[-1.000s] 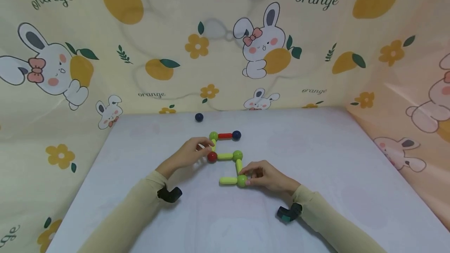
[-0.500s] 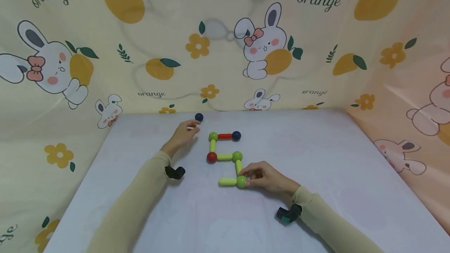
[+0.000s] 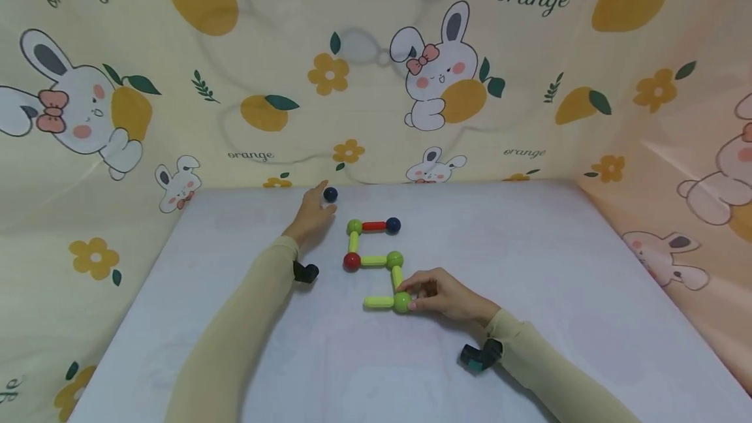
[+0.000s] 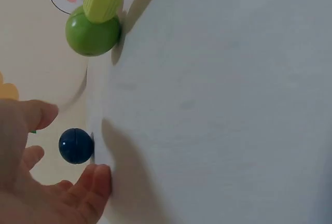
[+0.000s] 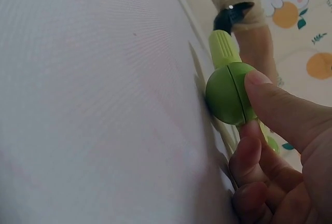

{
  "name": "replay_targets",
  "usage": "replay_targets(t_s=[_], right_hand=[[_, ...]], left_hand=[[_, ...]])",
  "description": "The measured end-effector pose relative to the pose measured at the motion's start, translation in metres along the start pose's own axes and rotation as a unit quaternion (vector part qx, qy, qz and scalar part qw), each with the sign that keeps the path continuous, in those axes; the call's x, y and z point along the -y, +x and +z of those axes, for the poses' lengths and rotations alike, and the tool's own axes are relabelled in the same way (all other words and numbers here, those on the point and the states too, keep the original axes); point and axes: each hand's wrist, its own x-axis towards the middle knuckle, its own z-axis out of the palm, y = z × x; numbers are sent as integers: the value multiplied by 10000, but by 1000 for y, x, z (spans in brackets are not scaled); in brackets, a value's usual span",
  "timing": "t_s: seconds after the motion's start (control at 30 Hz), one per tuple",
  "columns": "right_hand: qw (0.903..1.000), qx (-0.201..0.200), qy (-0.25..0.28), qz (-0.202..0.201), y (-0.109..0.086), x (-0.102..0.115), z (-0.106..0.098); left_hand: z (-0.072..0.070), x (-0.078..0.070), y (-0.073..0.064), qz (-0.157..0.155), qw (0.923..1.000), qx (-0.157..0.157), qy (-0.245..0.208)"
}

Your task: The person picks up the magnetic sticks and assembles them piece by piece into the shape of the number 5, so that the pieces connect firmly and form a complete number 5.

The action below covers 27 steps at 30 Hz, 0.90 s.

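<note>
My left hand (image 3: 311, 214) reaches to the far side of the table, thumb and fingers spread around a loose dark blue ball (image 3: 331, 194). In the left wrist view a gap shows between the fingers and this blue ball (image 4: 76, 145). My right hand (image 3: 448, 296) pinches the near green ball (image 5: 231, 93) between thumb and fingers. That ball is the lower right corner of a zigzag chain of balls and rods lying on the table. A light green rod (image 3: 378, 303) sticks out left from it. A red ball (image 3: 352, 261) forms the chain's left bend.
The chain's upper part has a green ball (image 3: 354, 226), a red rod (image 3: 374, 226) and a dark blue end ball (image 3: 393, 225). Another green ball (image 3: 395, 259) sits mid-chain. A printed cloth (image 3: 364, 103) hangs behind the white table (image 3: 529, 247).
My left hand has left the chain near the red ball and moved forward to the loose blue ball, its fingers spreading. The right hand stays at the near green ball.
</note>
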Motion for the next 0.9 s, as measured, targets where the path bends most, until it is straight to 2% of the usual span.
replay_targets(t_s=[0.13,0.2,0.33,0.47,0.57,0.7,0.9], right_hand=[[10000,36,3,-34,3,0,3],[10000,42,25,-36,4,0,4],[9999,66,64,-45,5,-1,4],[9999,85,59,-11,6,-1,3],[10000,78,31,0,6,-1,2],[10000,56,8,11,4,-1,0],[9999,43,-54,95,2,-1,-1]], left_hand=[[-3,-5,3,-109,9978,234,612],[-4,-7,2,-201,9963,330,770],[-3,-8,-1,-294,9946,266,963],[-5,-5,-4,-134,9927,140,1188],[-10,-2,-8,-15,9912,226,1302],[-20,-1,-18,50,9922,327,1203],[-33,-9,-45,491,9958,239,739]])
